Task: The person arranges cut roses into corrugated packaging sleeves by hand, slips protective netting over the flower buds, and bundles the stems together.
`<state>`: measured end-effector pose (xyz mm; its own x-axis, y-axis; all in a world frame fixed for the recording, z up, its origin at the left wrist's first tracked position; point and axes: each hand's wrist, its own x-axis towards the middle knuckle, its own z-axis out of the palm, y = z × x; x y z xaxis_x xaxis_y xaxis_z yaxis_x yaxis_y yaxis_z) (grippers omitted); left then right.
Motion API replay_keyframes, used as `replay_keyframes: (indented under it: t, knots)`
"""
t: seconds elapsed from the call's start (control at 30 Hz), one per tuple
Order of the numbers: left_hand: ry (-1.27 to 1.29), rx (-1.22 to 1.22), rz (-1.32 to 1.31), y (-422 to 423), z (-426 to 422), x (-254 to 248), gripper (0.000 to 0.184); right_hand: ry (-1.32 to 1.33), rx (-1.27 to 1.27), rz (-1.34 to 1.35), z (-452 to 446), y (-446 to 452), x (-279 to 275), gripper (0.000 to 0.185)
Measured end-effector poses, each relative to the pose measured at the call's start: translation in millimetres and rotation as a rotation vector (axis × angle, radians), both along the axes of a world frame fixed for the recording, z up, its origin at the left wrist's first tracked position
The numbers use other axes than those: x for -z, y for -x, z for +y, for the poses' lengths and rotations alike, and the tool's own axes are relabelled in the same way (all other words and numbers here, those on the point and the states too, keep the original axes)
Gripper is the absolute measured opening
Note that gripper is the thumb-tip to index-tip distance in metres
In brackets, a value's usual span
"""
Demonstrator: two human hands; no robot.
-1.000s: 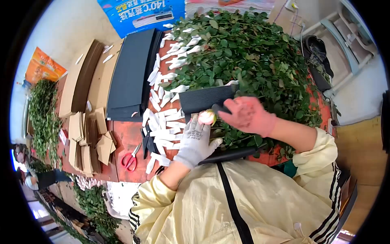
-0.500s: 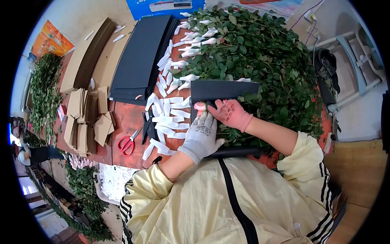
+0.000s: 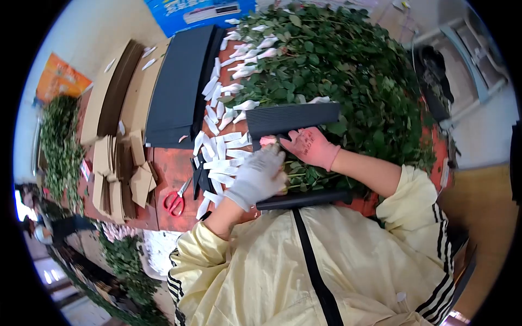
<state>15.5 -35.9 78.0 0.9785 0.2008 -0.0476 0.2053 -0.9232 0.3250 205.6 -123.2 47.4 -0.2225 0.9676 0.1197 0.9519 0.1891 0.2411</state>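
My left hand [image 3: 256,175], in a whitish glove smeared by motion, lies over the near side of a rose bundle. Its fingertips are close to a pink rose head [image 3: 268,140]; what the fingers hold, if anything, is hidden. My right hand [image 3: 311,147], in a pink glove, rests just right of that rose head with fingers stretched toward it and slightly apart. Behind both hands a black corrugated sheet [image 3: 292,119] stands tilted beside the stems. A dark folded edge [image 3: 304,200] of wrapping runs in front, close to my jacket.
Leafy rose stems [image 3: 337,65] cover the right of the table, with white-sleeved buds [image 3: 247,70] at their left ends. Loose white mesh sleeves [image 3: 220,163], red-handled scissors [image 3: 175,202], black sheets [image 3: 176,87] and cardboard pieces [image 3: 111,157] lie left. A person [image 3: 43,231] is far left.
My left hand has drawn back slightly toward me and left, off the flat pose over the rose. My right hand stays beside the rose head. The whole view has shifted a little.
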Motion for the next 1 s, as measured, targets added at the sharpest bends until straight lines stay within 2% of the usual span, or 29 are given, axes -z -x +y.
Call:
replay_keyframes:
  t: [0.07, 0.13, 0.27, 0.43, 0.5, 0.67, 0.77, 0.8, 0.83, 0.87, 0.93, 0.97, 1.0]
  knots:
    - [0.223, -0.048, 0.019, -6, 23, -24, 0.044, -0.009, -0.080, 0.041, -4, 0, -7, 0.024]
    - [0.120, 0.032, -0.243, -4, 42, 7, 0.037, 0.077, -0.025, 0.051, -8, 8, -36, 0.017]
    - [0.143, -0.004, -0.172, -4, 46, 21, 0.038, 0.171, 0.045, 0.101, -10, 2, -45, 0.014]
    - [0.192, 0.028, -0.303, -2, 44, 19, 0.038, 0.154, 0.062, 0.008, -11, -5, -26, 0.017]
    - [0.078, 0.095, -0.267, 7, 40, 14, 0.039, 0.179, 0.083, -0.009, -10, -2, -25, 0.018]
    - [0.160, 0.032, -0.092, 17, 15, 9, 0.037, 0.192, 0.053, -0.045, -9, -1, -23, 0.024]
    - [0.155, 0.047, -0.175, 18, 17, 16, 0.036, 0.066, -0.021, -0.013, -14, -9, -12, 0.025]
    - [0.168, 0.040, -0.286, 20, 17, 16, 0.036, 0.068, -0.024, -0.011, -15, -7, -13, 0.025]
    - [0.180, 0.034, -0.397, 22, 17, 16, 0.035, 0.157, 0.034, -0.017, -15, -5, -14, 0.028]
    - [0.179, 0.030, -0.396, 27, 20, 18, 0.035, 0.244, 0.090, -0.026, -14, -4, -16, 0.031]
    - [0.338, -0.263, -0.296, 40, 27, 19, 0.036, 0.290, 0.130, -0.003, -11, -2, -24, 0.030]
    - [0.339, -0.305, -0.173, 43, 25, 20, 0.047, 0.338, 0.172, 0.018, -11, 0, -26, 0.030]
    - [0.339, -0.313, -0.170, 45, 24, 25, 0.047, 0.340, 0.164, 0.020, -11, 0, -27, 0.030]
